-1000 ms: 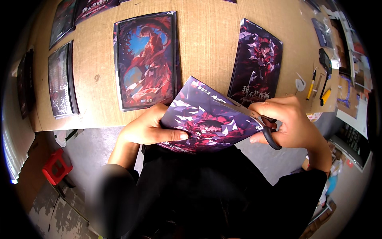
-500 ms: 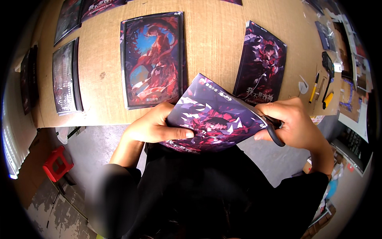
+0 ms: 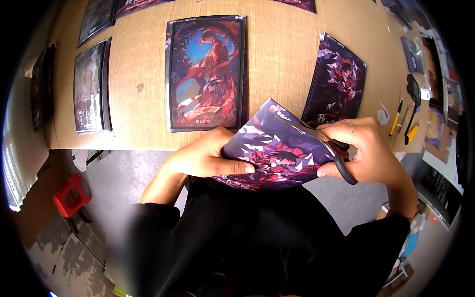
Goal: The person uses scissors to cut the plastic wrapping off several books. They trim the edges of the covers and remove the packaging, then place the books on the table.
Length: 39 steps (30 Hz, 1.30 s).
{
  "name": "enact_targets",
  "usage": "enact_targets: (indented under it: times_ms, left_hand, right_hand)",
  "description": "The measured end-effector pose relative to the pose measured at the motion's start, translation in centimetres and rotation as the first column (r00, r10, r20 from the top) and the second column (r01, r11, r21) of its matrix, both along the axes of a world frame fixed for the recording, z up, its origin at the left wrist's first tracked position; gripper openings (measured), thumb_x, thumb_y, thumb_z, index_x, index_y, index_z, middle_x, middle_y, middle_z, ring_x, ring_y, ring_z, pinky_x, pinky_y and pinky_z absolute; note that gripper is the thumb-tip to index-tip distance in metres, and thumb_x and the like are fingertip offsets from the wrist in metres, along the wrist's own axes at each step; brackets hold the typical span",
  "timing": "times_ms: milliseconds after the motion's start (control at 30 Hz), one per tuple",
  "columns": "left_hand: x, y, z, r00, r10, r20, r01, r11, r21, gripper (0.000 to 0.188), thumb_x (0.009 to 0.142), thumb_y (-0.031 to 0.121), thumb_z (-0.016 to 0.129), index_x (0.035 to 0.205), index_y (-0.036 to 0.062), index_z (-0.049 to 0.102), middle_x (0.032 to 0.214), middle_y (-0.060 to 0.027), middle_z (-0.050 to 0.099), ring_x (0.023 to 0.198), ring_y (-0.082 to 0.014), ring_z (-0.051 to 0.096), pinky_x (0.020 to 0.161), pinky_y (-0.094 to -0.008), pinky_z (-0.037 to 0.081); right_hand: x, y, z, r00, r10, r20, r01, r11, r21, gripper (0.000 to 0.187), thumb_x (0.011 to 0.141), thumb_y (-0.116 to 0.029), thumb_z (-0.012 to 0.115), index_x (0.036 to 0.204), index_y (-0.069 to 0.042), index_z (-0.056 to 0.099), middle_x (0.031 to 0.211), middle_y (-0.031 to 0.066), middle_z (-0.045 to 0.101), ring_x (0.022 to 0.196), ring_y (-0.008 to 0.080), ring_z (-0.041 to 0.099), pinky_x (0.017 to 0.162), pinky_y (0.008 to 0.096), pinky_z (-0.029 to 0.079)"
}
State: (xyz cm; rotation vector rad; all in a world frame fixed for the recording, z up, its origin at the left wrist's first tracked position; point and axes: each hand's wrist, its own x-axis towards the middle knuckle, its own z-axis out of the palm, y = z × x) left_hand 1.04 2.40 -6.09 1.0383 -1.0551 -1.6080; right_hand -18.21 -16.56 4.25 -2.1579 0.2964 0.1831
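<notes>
A flat printed packet, purple with a red-and-white illustrated figure, is tilted over the near edge of the table. My left hand grips its left side, thumb lying across the front. At its right corner is my right hand, closed around a pair of scissors; one black handle loop shows below the fingers. The packet's upper right edge bows apart a little there. The blades are hidden by the packet and my fingers.
On the wooden table lie a stack of framed red-and-blue prints, a stack of matching purple packets and a grey-toned stack. A yellow cutter and a black-and-yellow tool lie right. A red stool stands lower left.
My view has shifted, so the table's things sit further right in the picture. Both hands keep their hold, and the packet's upper right edge looks more bowed near the scissors.
</notes>
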Motion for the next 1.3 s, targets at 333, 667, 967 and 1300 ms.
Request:
enact_targets:
  times_ms: [333,667,967,1300]
  left_hand:
    - [0.0,-0.1,-0.5,1.000,-0.005,0.010,0.006,0.997,-0.078,0.029,0.079,0.014,0.071,0.099,-0.0047,0.061,0.095,-0.0159,0.066,0.089,-0.0176,0.062,0.079,-0.0307,0.046]
    - [-0.1,-0.5,-0.2,0.997,-0.079,0.011,0.080,0.993,-0.083,0.030,0.080,0.014,0.069,0.101,-0.0048,0.060,0.095,-0.0159,0.065,0.088,-0.0192,0.062,0.078,-0.0311,0.046]
    - [-0.1,0.0,-0.8,0.999,-0.031,0.022,0.033,0.992,-0.122,0.030,0.080,0.014,0.069,0.101,-0.0047,0.060,0.093,-0.0156,0.066,0.087,-0.0192,0.062,0.077,-0.0314,0.047]
    - [0.0,-0.3,-0.4,0.998,-0.042,0.049,0.046,0.995,-0.087,0.028,0.079,0.012,0.070,0.099,-0.0049,0.060,0.094,-0.0156,0.066,0.087,-0.0188,0.062,0.078,-0.0313,0.047]
  right_hand:
    - [-0.6,0.5,-0.4,0.996,-0.068,-0.056,0.073,0.994,0.087,0.042,0.061,-0.017,0.083,0.091,0.003,0.062,0.064,0.0093,0.059,0.050,0.0169,0.053,0.049,0.0263,0.042]
    - [0.8,0.4,-0.4,0.985,-0.073,-0.158,0.119,0.945,0.305,0.044,0.064,-0.011,0.082,0.097,0.008,0.060,0.075,0.0101,0.064,0.066,0.0059,0.055,0.058,0.0218,0.045]
    - [1.2,0.6,-0.2,0.981,-0.078,-0.178,0.125,0.953,0.275,0.043,0.064,-0.013,0.082,0.096,0.007,0.061,0.069,0.0094,0.061,0.059,0.0051,0.050,0.053,0.0207,0.041]
    - [0.9,0.5,-0.3,0.968,-0.107,-0.229,0.181,0.925,0.335,0.034,0.067,-0.008,0.079,0.092,0.007,0.061,0.065,0.0046,0.059,0.056,0.0021,0.042,0.048,0.0198,0.033]
